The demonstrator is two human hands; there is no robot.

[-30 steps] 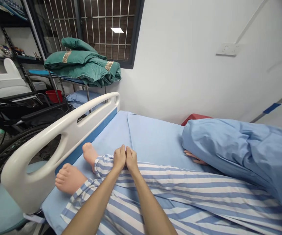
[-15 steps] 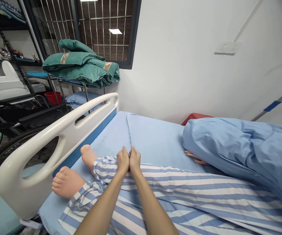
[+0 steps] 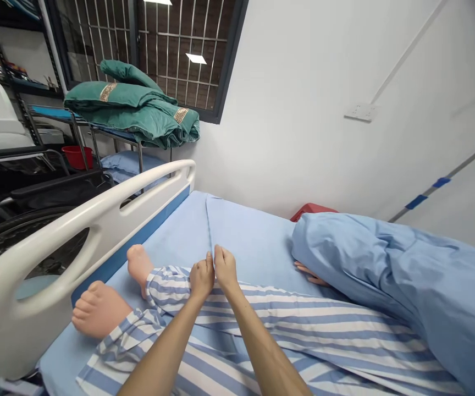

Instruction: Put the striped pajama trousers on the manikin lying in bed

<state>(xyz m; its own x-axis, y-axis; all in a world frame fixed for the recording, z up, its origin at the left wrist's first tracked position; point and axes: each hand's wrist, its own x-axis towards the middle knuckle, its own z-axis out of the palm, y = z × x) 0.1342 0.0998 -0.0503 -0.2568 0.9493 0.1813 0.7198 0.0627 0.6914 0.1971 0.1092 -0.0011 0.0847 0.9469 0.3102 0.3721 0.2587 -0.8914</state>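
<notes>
My left hand (image 3: 202, 278) is closed in a fist, thumb side up, above the far shin of a figure lying on the bed. Close beside it, my right hand (image 3: 225, 268) is also a fist, slightly higher. Nothing shows in either one; their undersides are hidden, so contact with the cloth cannot be told. Below them run striped trousers (image 3: 303, 311) in blue and white, lying over both legs. Two bare, plastic-looking feet, the near foot (image 3: 100, 311) and the far foot (image 3: 138, 267), point toward the footboard.
The white footboard (image 3: 97, 212) stands at the left, with a wheelchair (image 3: 56, 187) behind it. A blue quilt (image 3: 365, 258) covers the upper body at right; fingers (image 3: 311, 273) stick out beneath it. Folded green bedding (image 3: 138, 110) rests on a rack by the barred window (image 3: 180, 49).
The fists have moved slightly apart, the right now a little higher than the left. Both stay above the far shin. The view has shifted, moving the bed and figure leftward in the picture.
</notes>
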